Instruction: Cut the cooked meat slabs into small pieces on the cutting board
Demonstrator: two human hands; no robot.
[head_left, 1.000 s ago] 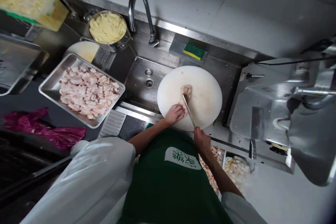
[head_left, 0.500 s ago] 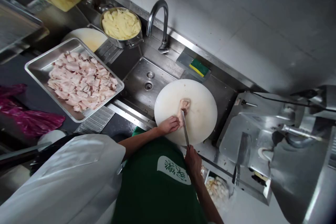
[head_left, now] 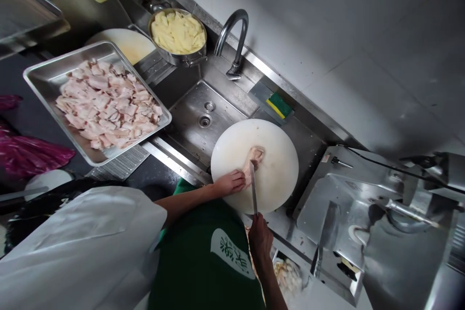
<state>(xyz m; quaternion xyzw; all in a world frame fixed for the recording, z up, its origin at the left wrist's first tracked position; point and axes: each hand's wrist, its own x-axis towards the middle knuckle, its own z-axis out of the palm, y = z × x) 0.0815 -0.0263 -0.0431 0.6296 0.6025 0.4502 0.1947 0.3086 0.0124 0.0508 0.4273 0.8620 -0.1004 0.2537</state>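
A piece of raw pale meat [head_left: 254, 159] lies on a round white cutting board [head_left: 276, 174] set over the steel sink. My left hand [head_left: 229, 182] presses on the near end of the meat with its fingers curled. My right hand [head_left: 260, 237] is closed on the handle of a knife [head_left: 253, 189], whose blade points away from me and rests against the meat beside my left fingers.
A steel tray [head_left: 43, 80] of several cut meat pieces sits at the left. A pot of pale yellow strips [head_left: 178, 34] stands by the tap [head_left: 232, 43]. A green-yellow sponge [head_left: 279, 105] lies behind the board. A steel machine [head_left: 363, 223] fills the right. Red plastic [head_left: 25, 152] lies at far left.
The view has swung, shifting everything rightwards and down. My hands stay on the meat and knife, and the blade now points more straight away from me.
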